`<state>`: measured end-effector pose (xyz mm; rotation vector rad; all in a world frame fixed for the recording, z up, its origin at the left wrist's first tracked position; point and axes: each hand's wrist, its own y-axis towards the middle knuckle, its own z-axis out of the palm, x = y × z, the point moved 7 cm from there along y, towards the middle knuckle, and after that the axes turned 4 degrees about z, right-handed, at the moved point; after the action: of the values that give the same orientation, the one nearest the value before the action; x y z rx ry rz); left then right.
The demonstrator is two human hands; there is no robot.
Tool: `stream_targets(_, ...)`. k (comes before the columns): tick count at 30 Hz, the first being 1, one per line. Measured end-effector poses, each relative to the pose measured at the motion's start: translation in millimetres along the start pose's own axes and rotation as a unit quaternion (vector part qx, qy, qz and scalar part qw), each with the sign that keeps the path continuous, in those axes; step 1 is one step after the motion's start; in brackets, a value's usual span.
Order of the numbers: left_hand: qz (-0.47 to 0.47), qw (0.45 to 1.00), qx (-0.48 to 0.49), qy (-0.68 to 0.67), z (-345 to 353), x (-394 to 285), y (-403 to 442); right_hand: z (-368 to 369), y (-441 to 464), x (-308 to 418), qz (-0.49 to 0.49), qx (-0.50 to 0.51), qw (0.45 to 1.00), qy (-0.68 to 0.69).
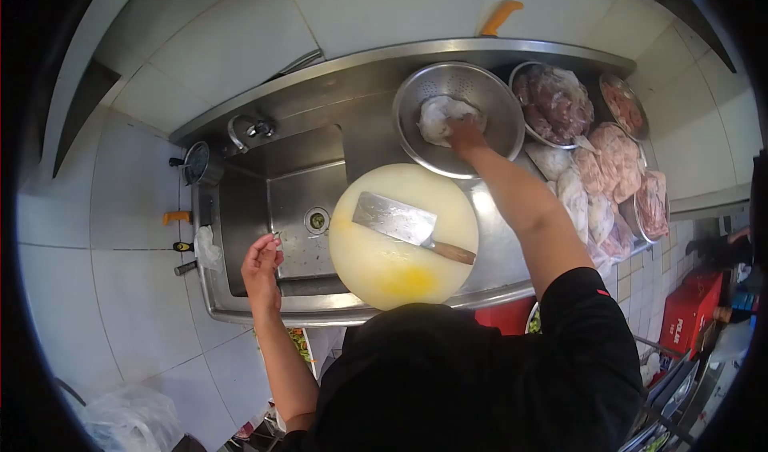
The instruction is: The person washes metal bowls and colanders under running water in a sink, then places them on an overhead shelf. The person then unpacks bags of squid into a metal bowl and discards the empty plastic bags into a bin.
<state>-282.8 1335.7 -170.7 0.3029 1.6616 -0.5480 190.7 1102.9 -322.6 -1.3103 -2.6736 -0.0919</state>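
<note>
My right hand (466, 136) reaches into a steel colander (500, 124), its fingers closed on a soft, whitish piece (436, 122) whose kind I cannot make out. Over the near left part of the sink my left hand (262, 272) is raised with its fingers curled together. Something tiny shows at its fingertips, too small to name. Between the hands, a cleaver (396, 218) lies flat on a round, pale cutting board (360, 272), its wooden handle pointing right. A yellow stain marks the board's near side.
Right of the colander stand a bowl of bagged meat (552, 104), several pale meat bags (612, 164) and metal trays of meat (652, 204). The steel sink (300, 196) lies left, with a faucet (252, 128) behind. An orange handle (502, 18) shows on the back wall.
</note>
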Motion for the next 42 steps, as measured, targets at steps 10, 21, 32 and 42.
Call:
stream_targets(10, -0.029, 0.999, -0.034, -0.015, -38.0, 21.7, -23.4, -215.9, 42.9, 12.1, -0.173, -0.094, 0.978, -0.074)
stream_targets(21, 0.044, 0.998, 0.044, -0.007, -2.4, -11.4, -4.0, -244.9, 43.6, 0.0, 0.000, -0.061, 0.995, 0.079)
stream_targets(32, 0.033, 0.999, 0.020, -0.005, -14.3, -4.2, -14.7, -267.7, 13.6, 19.2, -0.064, -0.162, 0.977, 0.122)
stream_targets(42, 0.050, 0.998, 0.036, -0.030, -12.0, -12.5, -18.0, -264.3, 1.1, -1.8, -0.025, -0.191, 0.941, 0.280)
